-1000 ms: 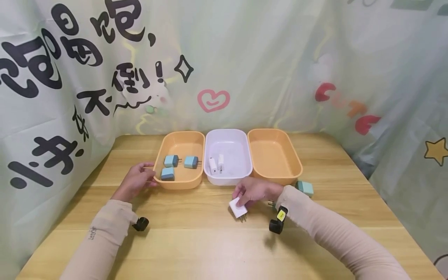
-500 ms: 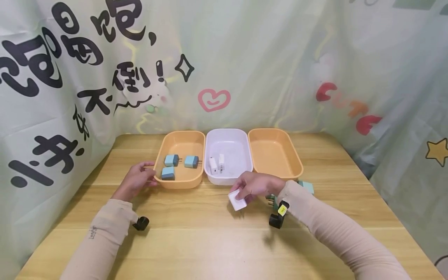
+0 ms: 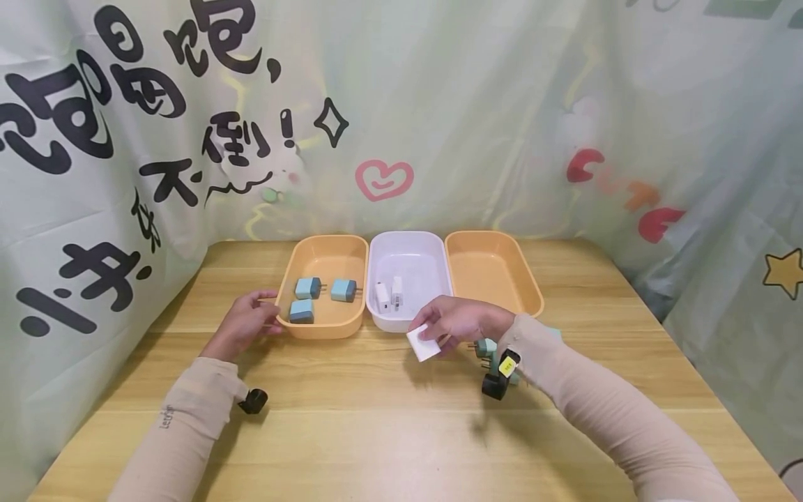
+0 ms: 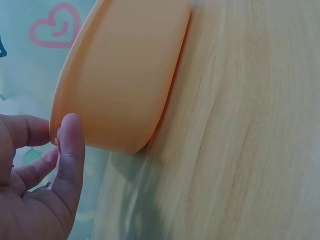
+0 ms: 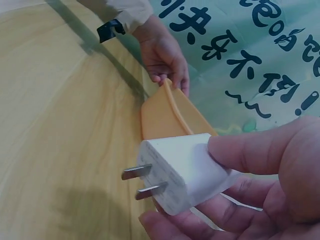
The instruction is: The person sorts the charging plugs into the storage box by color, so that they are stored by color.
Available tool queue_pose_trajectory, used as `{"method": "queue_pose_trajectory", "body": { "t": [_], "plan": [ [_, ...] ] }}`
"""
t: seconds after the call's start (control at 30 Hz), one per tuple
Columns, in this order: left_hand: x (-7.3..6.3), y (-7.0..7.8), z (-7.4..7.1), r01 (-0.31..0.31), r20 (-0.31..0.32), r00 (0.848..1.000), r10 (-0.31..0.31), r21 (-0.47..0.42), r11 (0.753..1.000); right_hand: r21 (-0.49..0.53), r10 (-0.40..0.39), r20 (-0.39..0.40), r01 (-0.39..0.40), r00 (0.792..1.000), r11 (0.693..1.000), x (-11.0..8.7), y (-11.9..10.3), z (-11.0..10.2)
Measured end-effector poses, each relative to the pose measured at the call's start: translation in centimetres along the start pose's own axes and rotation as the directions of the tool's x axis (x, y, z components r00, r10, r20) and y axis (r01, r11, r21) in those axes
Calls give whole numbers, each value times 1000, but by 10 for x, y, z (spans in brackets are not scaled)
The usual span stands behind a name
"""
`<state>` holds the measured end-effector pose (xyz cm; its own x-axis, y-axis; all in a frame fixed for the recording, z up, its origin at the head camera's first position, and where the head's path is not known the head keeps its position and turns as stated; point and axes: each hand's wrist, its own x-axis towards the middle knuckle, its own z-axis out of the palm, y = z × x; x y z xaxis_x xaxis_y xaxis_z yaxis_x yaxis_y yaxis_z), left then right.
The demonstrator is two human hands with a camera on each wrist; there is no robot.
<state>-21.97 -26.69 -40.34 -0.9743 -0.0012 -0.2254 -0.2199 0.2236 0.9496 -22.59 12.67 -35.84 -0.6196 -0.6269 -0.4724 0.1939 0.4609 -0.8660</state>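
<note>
My right hand (image 3: 463,322) pinches a white charger plug (image 3: 423,344) between thumb and fingers, over the table just in front of the white tray (image 3: 422,273). In the right wrist view, two flat metal prongs stick out from the charger plug (image 5: 175,172), away from the palm. At the left, my left hand (image 3: 247,322) grips the rim of an orange tray (image 3: 326,330); the left wrist view has the thumb (image 4: 71,150) on the outer wall. Inside that orange tray lie three blue charger plugs (image 3: 302,311). Two slim white chargers (image 3: 383,297) are in the white tray.
A second orange tray (image 3: 492,279) stands at the right end of the row. Several green charger plugs (image 3: 486,347) lie on the wooden table (image 3: 351,432), partly hidden under my right wrist. A printed curtain (image 3: 477,125) hangs behind the trays.
My right hand, with the white charger plug, has moved away from me toward the trays and slightly left. The green plugs by the wrist show more. My left hand stays at its tray.
</note>
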Motion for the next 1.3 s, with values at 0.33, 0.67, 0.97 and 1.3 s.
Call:
{"method": "queue_pose_trajectory", "body": {
  "t": [0.33,0.67,0.97,1.3],
  "plan": [
    [1,0,0,25,-17,1000,-25,15,1000,61,0,-41,3,999,998,3,-14,-8],
    [0,2,1,22,-20,1000,-21,25,999,86,-12,-83,19,997,996,13,-20,-18],
    [0,0,1,19,-20,1000,-19,28,999,168,28,-133,-5,991,986,23,-23,-24],
    [0,1,1,28,-22,999,-27,28,999,270,45,-179,5,983,963,35,-26,-28]
  ]
}}
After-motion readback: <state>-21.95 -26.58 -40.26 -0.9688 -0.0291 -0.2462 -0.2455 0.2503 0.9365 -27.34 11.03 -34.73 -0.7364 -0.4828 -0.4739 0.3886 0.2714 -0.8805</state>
